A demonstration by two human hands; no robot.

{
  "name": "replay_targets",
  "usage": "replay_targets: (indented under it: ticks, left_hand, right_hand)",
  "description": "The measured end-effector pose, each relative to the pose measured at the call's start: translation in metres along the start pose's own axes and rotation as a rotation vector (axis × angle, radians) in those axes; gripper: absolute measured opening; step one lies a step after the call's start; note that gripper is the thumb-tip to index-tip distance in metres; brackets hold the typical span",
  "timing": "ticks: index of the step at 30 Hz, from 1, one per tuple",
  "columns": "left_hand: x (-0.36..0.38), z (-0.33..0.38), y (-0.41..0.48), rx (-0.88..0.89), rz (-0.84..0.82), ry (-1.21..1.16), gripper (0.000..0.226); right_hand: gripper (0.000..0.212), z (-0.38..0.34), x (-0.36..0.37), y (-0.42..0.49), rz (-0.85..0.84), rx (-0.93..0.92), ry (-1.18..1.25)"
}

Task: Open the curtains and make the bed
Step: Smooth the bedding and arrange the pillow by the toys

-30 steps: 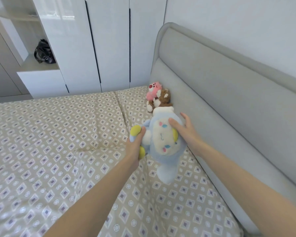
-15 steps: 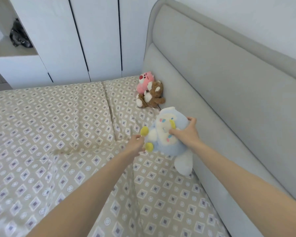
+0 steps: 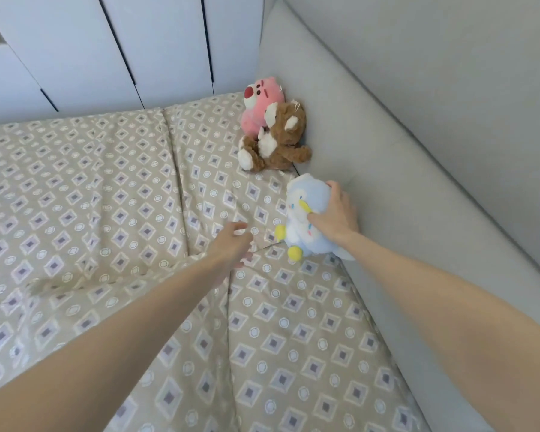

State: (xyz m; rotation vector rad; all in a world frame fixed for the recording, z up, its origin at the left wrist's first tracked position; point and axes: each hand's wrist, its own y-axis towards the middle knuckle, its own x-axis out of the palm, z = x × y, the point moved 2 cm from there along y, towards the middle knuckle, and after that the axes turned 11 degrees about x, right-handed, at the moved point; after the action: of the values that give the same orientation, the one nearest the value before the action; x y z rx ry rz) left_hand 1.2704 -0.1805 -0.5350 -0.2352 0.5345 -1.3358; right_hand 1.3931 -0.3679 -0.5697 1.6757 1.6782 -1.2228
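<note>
White wardrobe doors (image 3: 122, 48) fill the upper left of the frame, and a grey padded headboard (image 3: 418, 145) runs diagonally from the top centre down the right side. Against the headboard in the upper middle, a pink plush bear (image 3: 262, 95) sits behind a brown teddy bear (image 3: 281, 141), the two touching; the brown one lies just above and beside the spot where the hands work, with a small gap of bedding between it and the toy below. The beige diamond-patterned bedcover (image 3: 106, 198) spreads over the left and bottom of the frame, creased and folded near the centre. A pale blue plush toy (image 3: 306, 210) with yellow feet rests on the cover right of centre, pressed against the base of the headboard. The right hand (image 3: 337, 213) grasps it from the right, fingers over its top and thumb on its front, the bare forearm reaching in from the lower right. The left hand (image 3: 231, 244) hovers just left of the toy, apart from it, fingers loosely curled and holding nothing, its forearm stretching in from the lower left.
</note>
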Motion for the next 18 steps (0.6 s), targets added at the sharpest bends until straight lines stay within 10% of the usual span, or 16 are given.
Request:
replay_targets:
  ticks: [18]
  left_hand:
    - [0.022, -0.046, 0.097, -0.059, 0.123, -0.116, 0.041]
  right_hand:
    - [0.075, 0.019, 0.106, 0.095, -0.054, 0.008, -0.351]
